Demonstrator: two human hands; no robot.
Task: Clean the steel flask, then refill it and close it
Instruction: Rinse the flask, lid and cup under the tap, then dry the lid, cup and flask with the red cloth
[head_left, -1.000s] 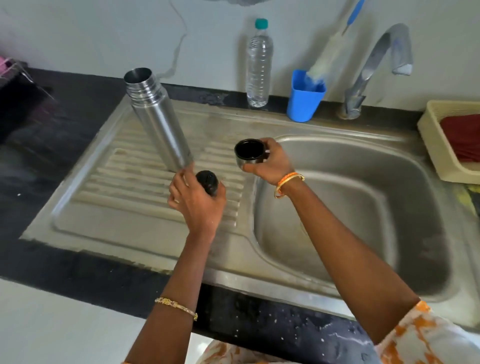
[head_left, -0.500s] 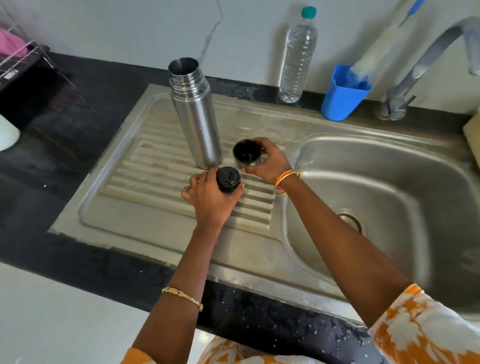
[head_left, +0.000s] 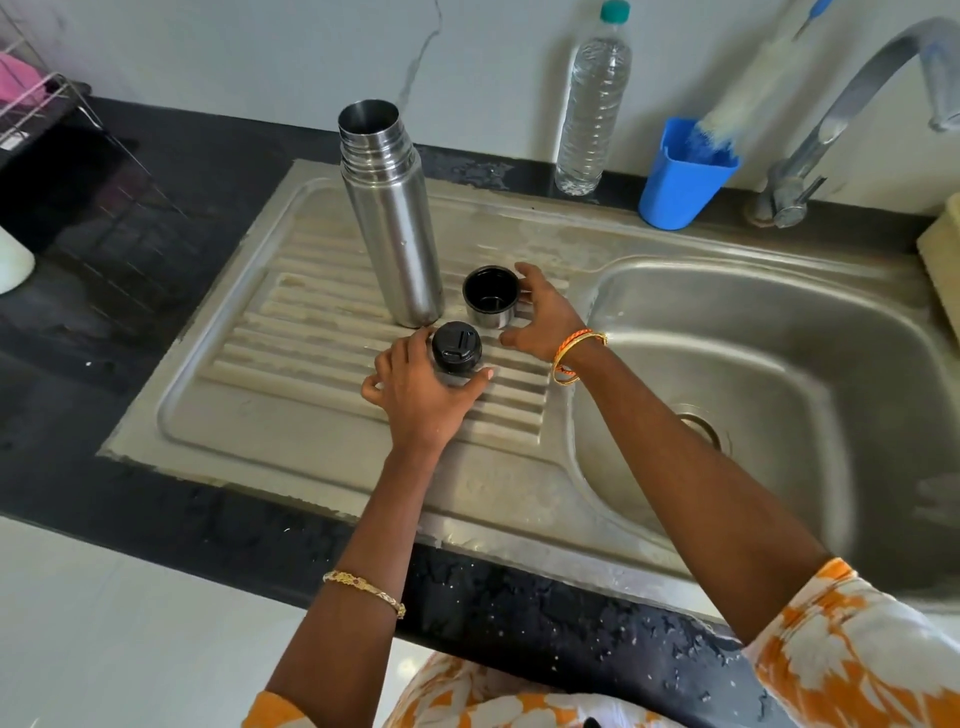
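Drainboard (head_left: 291, 395): stopper (head_left: 456, 349) base hand-hidden

Soft, even daylight fills my view; nothing looks dim. The ribbed steel draining board (head_left: 322, 332) shines pale, and the tall open steel flask (head_left: 392, 218) carries bright vertical streaks of glare. The wide lens bends the black stone counter (head_left: 156, 499) at its left edge. My right forearm (head_left: 691, 488) blurs slightly near the lower right corner.
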